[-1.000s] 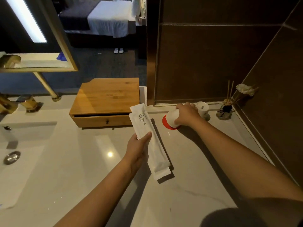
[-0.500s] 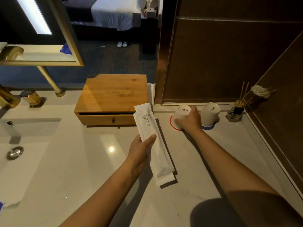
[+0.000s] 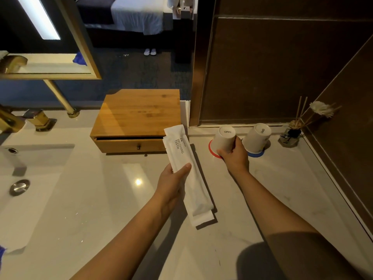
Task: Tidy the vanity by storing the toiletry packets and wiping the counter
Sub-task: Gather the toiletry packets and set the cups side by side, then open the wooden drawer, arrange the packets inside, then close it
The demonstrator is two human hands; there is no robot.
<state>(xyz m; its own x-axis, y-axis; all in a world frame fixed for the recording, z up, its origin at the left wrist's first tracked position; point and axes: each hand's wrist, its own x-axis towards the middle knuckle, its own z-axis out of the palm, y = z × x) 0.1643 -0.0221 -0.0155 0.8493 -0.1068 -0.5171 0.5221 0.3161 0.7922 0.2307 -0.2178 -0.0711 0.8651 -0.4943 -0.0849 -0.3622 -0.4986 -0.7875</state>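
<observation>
While held over the pale counter (image 3: 84, 199), scene reads as follows.

Left hand (image 3: 171, 184): clenched on the toiletry packets (image 3: 187, 172), thumb across the front face, fingers hidden behind.
Packets versus grip: pinched near mid-length; printed upper end sticking out above the thumb, longer plain end trailing below the palm.
Packets, place: in the air just right of the wooden drawer box (image 3: 137, 118), top corner overlapping its front right edge in view; touching or not, cannot tell.
Packets, make: two flat white sleeves stacked slightly offset, long and narrow, matte, lettered "BRUSHING TEETH".
Right hand (image 3: 235, 156): wrapped around the lower part of an upturned white cup (image 3: 224, 140), right of the box.
Cup: smooth, tapered, base up, sitting over a red ring coaster (image 3: 212, 151).
Second cup (image 3: 257, 138): same shape, upturned, further right of the box, on a blue coaster (image 3: 256, 154), untouched.
Drawer box: bamboo-grained, rectangular, drawer slightly ajar, small dark knob.
Reed diffuser (image 3: 290, 134): far right of the box, in the corner; glass base, thin sticks.
Counter: glossy, faintly veined stone.
Sink (image 3: 30, 158): left of the box, round metal drain, brass-toned tap.
</observation>
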